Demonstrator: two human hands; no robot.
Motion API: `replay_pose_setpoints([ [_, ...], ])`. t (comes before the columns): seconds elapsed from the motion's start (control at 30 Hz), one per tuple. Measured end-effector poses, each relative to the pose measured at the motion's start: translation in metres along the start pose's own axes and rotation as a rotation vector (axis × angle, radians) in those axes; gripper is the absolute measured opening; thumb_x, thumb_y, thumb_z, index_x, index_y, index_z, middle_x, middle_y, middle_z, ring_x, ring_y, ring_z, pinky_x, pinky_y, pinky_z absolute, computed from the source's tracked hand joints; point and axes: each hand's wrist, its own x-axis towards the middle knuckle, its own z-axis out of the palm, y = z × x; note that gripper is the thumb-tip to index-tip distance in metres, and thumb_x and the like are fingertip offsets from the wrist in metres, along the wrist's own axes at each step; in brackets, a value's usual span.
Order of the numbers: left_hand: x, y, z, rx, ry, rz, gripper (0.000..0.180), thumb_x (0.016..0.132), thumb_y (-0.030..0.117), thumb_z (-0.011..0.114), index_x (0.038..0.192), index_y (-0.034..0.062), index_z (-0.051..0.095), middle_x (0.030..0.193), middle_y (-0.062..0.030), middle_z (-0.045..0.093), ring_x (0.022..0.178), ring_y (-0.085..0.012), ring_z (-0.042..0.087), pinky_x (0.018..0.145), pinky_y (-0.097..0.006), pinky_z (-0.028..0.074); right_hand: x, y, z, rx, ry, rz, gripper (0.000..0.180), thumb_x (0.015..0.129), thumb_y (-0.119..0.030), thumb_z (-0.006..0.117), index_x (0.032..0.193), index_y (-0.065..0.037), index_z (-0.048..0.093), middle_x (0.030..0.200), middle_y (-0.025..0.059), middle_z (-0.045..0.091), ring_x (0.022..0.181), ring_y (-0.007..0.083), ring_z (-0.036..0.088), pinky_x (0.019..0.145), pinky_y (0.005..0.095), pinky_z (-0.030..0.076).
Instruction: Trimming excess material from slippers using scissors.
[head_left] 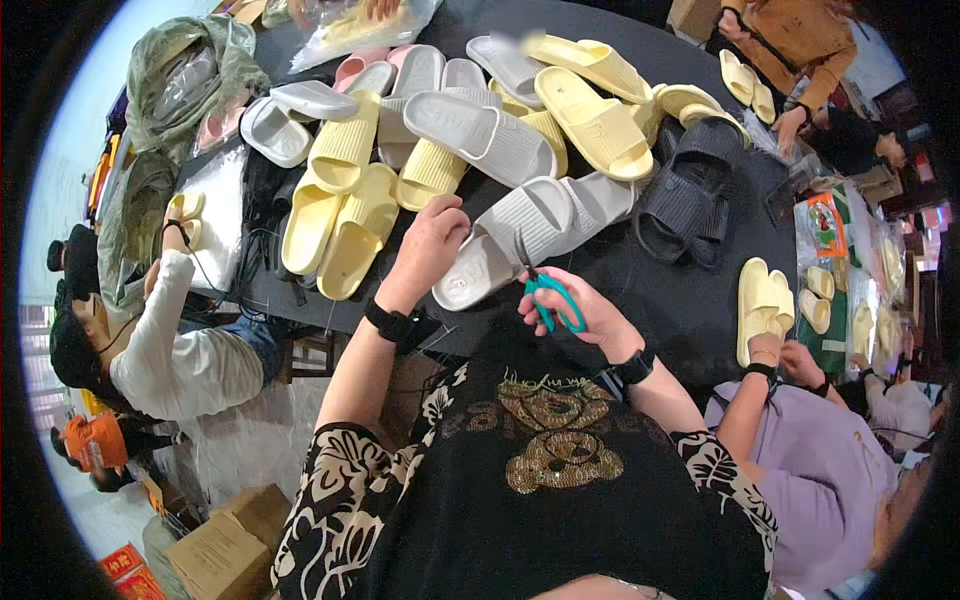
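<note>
In my right hand (585, 305) is a pair of scissors (557, 300) with teal handles, its dark blades pointing up over a grey ribbed slide slipper (480, 268). My left hand (432, 240) is closed, fingertips pinched together, at the toe side of that slipper and just below a yellow slipper (430, 180). Whatever the left fingers pinch, if anything, is too small to make out. The grey slipper's pair (603, 203) lies against it on the right. A yellow pair (345, 240) rests to the left of my left hand.
More grey slippers (480, 135) and yellow slippers (595, 120) are heaped across the black table (700, 320). A black pair (685, 195) lies to the right. People work at both sides, one handling a yellow pair (765, 305). Plastic bags (215, 215) and a green sack (180, 85) are at left.
</note>
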Motion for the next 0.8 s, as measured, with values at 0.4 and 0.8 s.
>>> replay_pose_setpoints([
  [0.4,-0.005,0.009,0.001,-0.006,-0.023,-0.045,0.005,0.078,0.006,0.059,0.081,0.0038,0.060,0.107,-0.0115,0.057,0.095,-0.0306,0.057,0.081,-0.036,0.047,0.037,0.008,0.012,0.014,-0.091,0.169,0.033,0.090,-0.023,0.055,0.116,-0.003,0.047,0.092,0.0114,0.060,0.079,0.0183,0.061,0.064,0.0311,0.053],
  [0.8,0.001,0.006,-0.005,-0.070,0.015,-0.108,0.007,0.077,0.005,0.060,0.084,0.0019,0.060,0.095,-0.0120,0.060,0.084,-0.0289,0.060,0.072,-0.034,0.048,0.033,0.000,0.008,-0.081,0.057,0.052,0.032,0.084,-0.022,0.062,0.108,-0.004,0.051,0.069,0.0026,0.057,0.048,0.0070,0.050,0.039,0.0197,0.039],
])
